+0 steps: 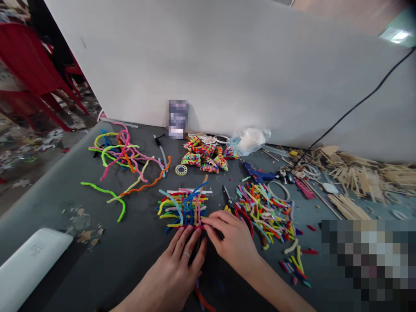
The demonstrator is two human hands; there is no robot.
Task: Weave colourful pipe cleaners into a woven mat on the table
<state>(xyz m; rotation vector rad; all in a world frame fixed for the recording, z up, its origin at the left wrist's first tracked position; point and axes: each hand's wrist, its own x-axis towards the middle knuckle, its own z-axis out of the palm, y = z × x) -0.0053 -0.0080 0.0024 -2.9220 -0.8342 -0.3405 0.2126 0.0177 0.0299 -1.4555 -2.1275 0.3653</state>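
Observation:
A woven mat of colourful pipe cleaners (191,208) lies on the dark table, with loose ends sticking up and out at its far and left sides. My left hand (182,255), with a ring on one finger, rests its outstretched fingers on the mat's near edge. At the near right corner, my right hand (230,236) pinches the end of a pipe cleaner between thumb and forefinger; the fingers partly hide it. Scissors (228,200) with red and yellow handles lie just beyond my right hand, their handles partly covered. Another strand (203,299) shows beneath my left wrist.
Long pipe cleaners (125,151) lie tangled at the left. Short cut pieces (264,212) are heaped at the right. Small woven bows (204,154), a tape roll (181,169) and a blue glue gun (258,173) sit farther back. Wooden sticks (351,173) and a black cable (354,106) are at right.

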